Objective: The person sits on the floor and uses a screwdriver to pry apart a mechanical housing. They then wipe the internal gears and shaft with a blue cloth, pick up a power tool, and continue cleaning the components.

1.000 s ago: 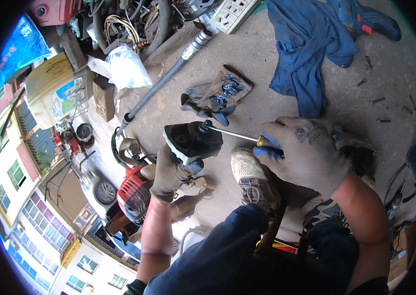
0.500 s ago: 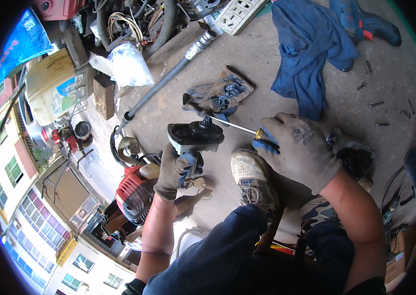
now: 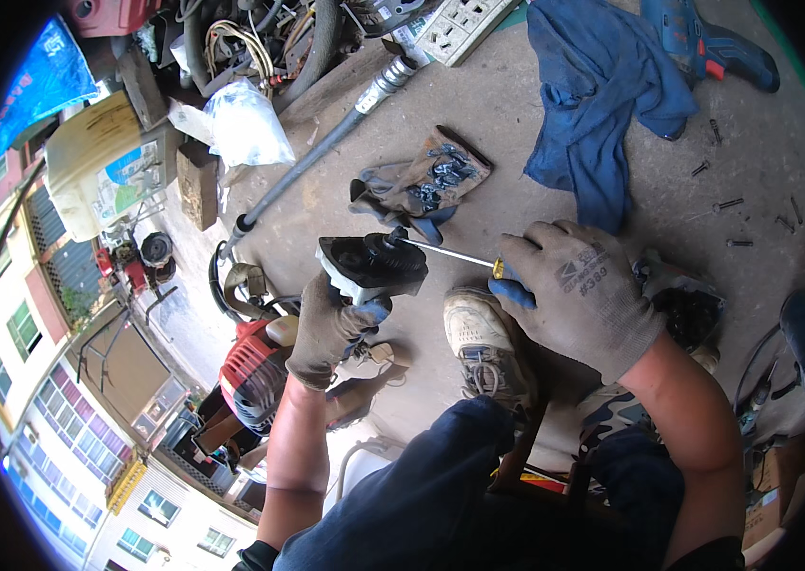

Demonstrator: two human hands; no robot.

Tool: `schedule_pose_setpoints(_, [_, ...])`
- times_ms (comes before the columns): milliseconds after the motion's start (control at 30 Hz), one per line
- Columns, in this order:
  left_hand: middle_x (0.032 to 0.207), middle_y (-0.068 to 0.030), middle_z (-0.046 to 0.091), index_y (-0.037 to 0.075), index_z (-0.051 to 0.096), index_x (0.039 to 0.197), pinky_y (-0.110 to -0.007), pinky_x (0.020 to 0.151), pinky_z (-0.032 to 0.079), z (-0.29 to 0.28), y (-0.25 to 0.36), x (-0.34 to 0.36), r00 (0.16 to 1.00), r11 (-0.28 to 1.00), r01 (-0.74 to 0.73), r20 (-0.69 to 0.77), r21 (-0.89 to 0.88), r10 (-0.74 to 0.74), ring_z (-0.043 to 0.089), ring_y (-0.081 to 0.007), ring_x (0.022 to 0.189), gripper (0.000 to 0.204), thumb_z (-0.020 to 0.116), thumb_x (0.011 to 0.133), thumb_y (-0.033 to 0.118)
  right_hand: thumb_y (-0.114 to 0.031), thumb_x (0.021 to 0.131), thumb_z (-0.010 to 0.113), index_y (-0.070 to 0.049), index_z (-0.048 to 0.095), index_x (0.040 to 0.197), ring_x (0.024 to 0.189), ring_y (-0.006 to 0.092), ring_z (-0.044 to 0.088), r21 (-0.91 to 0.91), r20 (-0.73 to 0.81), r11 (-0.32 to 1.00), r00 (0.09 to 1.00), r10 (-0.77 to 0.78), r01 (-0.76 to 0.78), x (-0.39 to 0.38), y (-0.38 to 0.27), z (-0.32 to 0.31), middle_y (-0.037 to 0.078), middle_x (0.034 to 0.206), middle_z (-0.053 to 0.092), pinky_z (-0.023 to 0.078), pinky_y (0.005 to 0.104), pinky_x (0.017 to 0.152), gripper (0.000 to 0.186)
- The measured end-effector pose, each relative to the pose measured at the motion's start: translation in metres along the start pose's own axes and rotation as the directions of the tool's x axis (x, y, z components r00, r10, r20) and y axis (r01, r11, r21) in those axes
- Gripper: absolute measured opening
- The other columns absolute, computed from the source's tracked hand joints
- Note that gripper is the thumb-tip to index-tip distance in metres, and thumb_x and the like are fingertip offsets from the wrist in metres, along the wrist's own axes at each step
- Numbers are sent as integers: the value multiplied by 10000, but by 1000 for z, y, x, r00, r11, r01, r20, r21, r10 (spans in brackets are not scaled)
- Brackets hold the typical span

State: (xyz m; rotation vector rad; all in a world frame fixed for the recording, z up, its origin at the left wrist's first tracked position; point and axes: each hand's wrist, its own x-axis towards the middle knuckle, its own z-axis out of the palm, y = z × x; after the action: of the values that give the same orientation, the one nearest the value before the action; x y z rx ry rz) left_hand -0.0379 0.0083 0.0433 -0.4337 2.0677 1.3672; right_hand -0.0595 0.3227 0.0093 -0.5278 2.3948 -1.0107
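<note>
My gloved left hand (image 3: pixel 331 328) is shut on a gear housing (image 3: pixel 350 262), light metal outside, with a black, greasy round part (image 3: pixel 383 253) inside. My gloved right hand (image 3: pixel 574 295) grips a screwdriver (image 3: pixel 450 251) by its yellow handle; the long shaft reaches left to the top of the round part, where the tip is hard to make out. Just beyond the housing lie dirty gloves (image 3: pixel 422 181) smeared with dark grease. Under my right hand a dark greasy metal part (image 3: pixel 693 311) rests on the floor, partly hidden.
A blue cloth (image 3: pixel 579 124), cordless drill (image 3: pixel 726 52), scattered bolts (image 3: pixel 726 205) and power strip (image 3: pixel 450 29) lie on the concrete. A long tube (image 3: pixel 307 152) runs past a plastic jug (image 3: pixel 88 171). A red machine (image 3: pixel 250 371) sits left of my shoe (image 3: pixel 474 328).
The housing tilted a little and rose and fell slightly in my left hand, which is now a bit further left. My right hand shifted slightly left, still on the screwdriver.
</note>
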Motion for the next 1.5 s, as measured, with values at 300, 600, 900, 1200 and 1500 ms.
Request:
schedule_pose_setpoints(300, [1077, -85, 787, 5, 665, 1256, -317, 872, 563, 7, 29, 7, 999, 953, 26, 36, 301, -39, 700, -127, 943, 549, 875, 774, 161, -267, 893, 746, -74, 701, 1043, 967, 262, 722, -147, -19, 989, 1000, -17, 14, 8, -2, 2, 93, 999, 715, 572, 400, 847, 248])
schedule_pose_setpoints(600, [1040, -61, 760, 5, 634, 1284, -310, 799, 564, 0, -16, 11, 998, 996, -33, -49, 88, 38, 681, -131, 895, 682, 890, 824, 439, -242, 906, 742, -30, 715, 1075, 902, 359, 719, 198, -64, 961, 976, 207, -191, 9, 38, 31, 184, 1003, 717, 578, 443, 790, 272])
schedule_pose_setpoints(900, [955, -35, 682, 12, 602, 1273, -283, 607, 562, -8, -43, 19, 985, 981, 138, -88, -138, -151, 658, -118, 731, 695, 889, 823, 456, -252, 940, 707, -11, 723, 1046, 868, 403, 715, 301, 149, 866, 917, 370, -399, 28, 47, 56, 227, 930, 724, 563, 480, 762, 263])
schedule_pose_setpoints(1200, [1016, -10, 684, 25, 601, 1307, -251, 667, 556, -1, -45, 31, 989, 988, 109, -89, -110, -119, 624, -73, 765, 618, 860, 862, 368, -327, 923, 736, -49, 688, 1013, 895, 353, 729, -55, -3, 949, 950, 312, -311, 16, 44, 60, 171, 962, 726, 575, 476, 789, 297])
schedule_pose_setpoints(1500, [910, 5, 678, 26, 633, 1223, -235, 616, 528, -2, -47, 25, 989, 991, 86, -111, -104, -97, 614, -59, 719, 586, 864, 848, 413, -322, 902, 755, -44, 663, 1051, 941, 352, 714, -82, 19, 965, 967, 253, -251, -8, 43, 39, 175, 1027, 703, 571, 470, 794, 329])
